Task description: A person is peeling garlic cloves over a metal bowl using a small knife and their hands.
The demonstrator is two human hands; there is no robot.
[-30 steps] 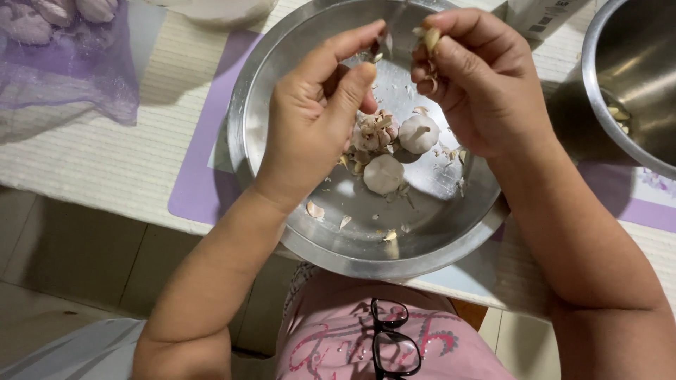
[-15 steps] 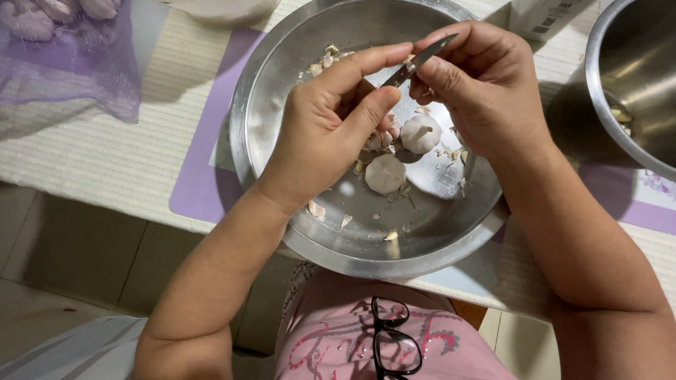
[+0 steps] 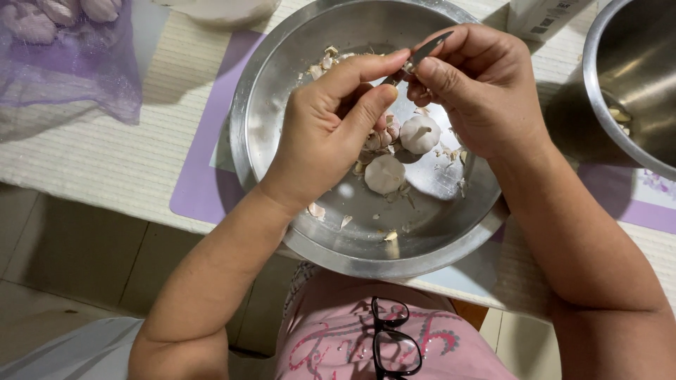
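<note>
- Nearest me, black-framed glasses [image 3: 396, 336] hung at the neck of a pink top [image 3: 338, 338], below the worktop [image 3: 91, 162] edge.
- The steel pan [image 3: 282, 91] sat on a purple mat [image 3: 201, 190], its near rim overhanging the worktop edge. I judged a hard press downward could tip it toward the lap.
- In the pan lay two whole garlic bulbs [image 3: 384, 174], touching or almost so, with dry skins scattered around them.
- My left hand [image 3: 327, 137] was closed, thumb and forefinger pinched together over something small. I could not tell what; probably a clove.
- My right hand [image 3: 479, 91] was clamped on a small knife [image 3: 422, 55], blade tip pointing up and away.
- Risk as I judged it: the blade met the left fingertips directly. A slip on slick skin could nick the thumb, or flick the piece out of the pan.
- Farther right, a second steel bowl [image 3: 634, 77] held a few bits; far left, a purple mesh bag [image 3: 67, 60] of bulbs.
- Against a second earlier: the hands had been apart then, the knife barely showing; here they had closed together, blade laid flat and fully visible.
</note>
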